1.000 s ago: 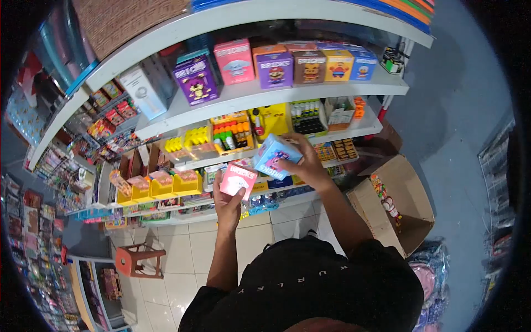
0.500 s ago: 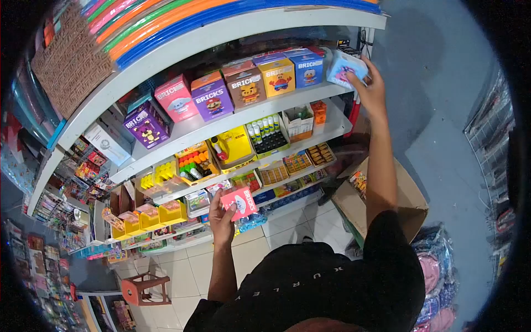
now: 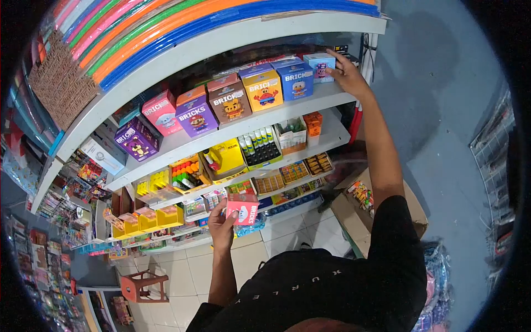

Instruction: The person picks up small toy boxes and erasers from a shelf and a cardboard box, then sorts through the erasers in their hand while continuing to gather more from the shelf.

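Observation:
A small light blue toy brick box stands at the right end of the upper shelf, beside a blue BRICKS box. My right hand grips its right side, with the thumb at the front and fingers near the top edge. Lower down, in front of the shelves, my left hand holds a pink-red BRICKS box, its thumb across the front. Yellow, brown, purple and pink boxes line the same shelf to the left.
Glue sticks and a yellow tray fill the shelf below. An open cardboard box sits on the floor at the right. A red-brown stool stands at lower left. Colourful rolled sheets lie on the top shelf.
My right hand has moved left with the light blue box, which now stands upright against the row. My left hand has turned the pink-red box so its lettering runs vertically.

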A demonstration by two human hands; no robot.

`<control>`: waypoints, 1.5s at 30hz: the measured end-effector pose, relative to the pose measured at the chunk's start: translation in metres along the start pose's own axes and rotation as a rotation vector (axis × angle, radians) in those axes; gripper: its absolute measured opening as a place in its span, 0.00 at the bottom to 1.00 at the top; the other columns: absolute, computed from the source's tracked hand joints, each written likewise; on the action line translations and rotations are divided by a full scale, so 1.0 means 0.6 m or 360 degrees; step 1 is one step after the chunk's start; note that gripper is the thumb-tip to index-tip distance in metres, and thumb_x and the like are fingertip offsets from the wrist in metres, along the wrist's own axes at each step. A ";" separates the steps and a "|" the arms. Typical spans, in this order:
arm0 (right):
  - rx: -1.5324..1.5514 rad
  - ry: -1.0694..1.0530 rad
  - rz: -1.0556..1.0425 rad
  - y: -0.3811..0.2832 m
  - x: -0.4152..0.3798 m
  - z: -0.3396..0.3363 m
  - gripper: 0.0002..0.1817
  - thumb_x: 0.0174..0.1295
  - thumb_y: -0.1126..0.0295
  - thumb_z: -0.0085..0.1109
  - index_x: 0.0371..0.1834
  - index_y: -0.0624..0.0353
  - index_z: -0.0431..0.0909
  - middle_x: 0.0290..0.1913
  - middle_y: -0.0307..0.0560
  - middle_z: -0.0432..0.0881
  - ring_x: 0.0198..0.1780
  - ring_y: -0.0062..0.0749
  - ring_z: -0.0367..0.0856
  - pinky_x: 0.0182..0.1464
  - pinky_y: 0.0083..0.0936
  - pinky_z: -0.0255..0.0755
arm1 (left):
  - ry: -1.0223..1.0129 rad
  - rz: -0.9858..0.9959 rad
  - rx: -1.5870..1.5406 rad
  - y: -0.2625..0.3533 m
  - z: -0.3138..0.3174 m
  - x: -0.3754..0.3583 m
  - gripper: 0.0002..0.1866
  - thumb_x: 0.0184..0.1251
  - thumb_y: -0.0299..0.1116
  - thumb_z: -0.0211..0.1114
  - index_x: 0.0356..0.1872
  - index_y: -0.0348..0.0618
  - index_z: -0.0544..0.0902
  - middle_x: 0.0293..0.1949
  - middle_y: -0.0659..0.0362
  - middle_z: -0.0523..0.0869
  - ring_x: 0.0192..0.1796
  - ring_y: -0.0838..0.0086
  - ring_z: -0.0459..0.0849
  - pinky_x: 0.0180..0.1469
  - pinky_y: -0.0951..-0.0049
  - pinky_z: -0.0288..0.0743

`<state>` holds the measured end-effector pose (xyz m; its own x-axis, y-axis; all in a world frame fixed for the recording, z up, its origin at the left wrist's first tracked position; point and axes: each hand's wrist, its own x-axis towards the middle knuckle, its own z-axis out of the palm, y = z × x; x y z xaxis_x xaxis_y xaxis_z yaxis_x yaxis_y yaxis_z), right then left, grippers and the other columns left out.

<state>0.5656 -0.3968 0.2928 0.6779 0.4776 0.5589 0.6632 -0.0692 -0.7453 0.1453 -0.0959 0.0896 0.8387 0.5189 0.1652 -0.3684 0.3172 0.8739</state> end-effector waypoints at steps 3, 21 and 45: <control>0.0013 0.0119 -0.0027 0.013 0.001 0.002 0.33 0.66 0.73 0.61 0.73 0.60 0.58 0.62 0.56 0.76 0.60 0.34 0.77 0.57 0.29 0.74 | 0.0001 0.0077 0.0074 0.007 -0.002 0.009 0.32 0.55 0.17 0.70 0.64 0.35 0.71 0.52 0.53 0.82 0.52 0.72 0.83 0.55 0.71 0.78; 0.0195 -0.0396 -0.0182 -0.141 -0.289 0.229 0.31 0.54 0.63 0.73 0.59 0.60 0.71 0.52 0.51 0.77 0.54 0.34 0.79 0.53 0.34 0.76 | -0.0666 0.0206 0.0048 0.059 0.165 0.076 0.50 0.50 0.16 0.74 0.74 0.42 0.55 0.67 0.44 0.71 0.60 0.66 0.79 0.62 0.62 0.75; -0.1174 0.0065 -0.0241 -0.068 0.021 -0.022 0.40 0.53 0.60 0.74 0.69 0.43 0.65 0.65 0.51 0.71 0.66 0.52 0.70 0.69 0.43 0.63 | -0.0408 0.0002 0.0163 0.057 0.169 0.042 0.17 0.61 0.23 0.69 0.50 0.38 0.76 0.45 0.60 0.82 0.48 0.79 0.79 0.54 0.75 0.74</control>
<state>0.5514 -0.3996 0.3352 0.5640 0.4968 0.6596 0.7809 -0.5807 -0.2303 0.1948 -0.1525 0.1702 0.9172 0.2970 0.2654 -0.3381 0.2281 0.9130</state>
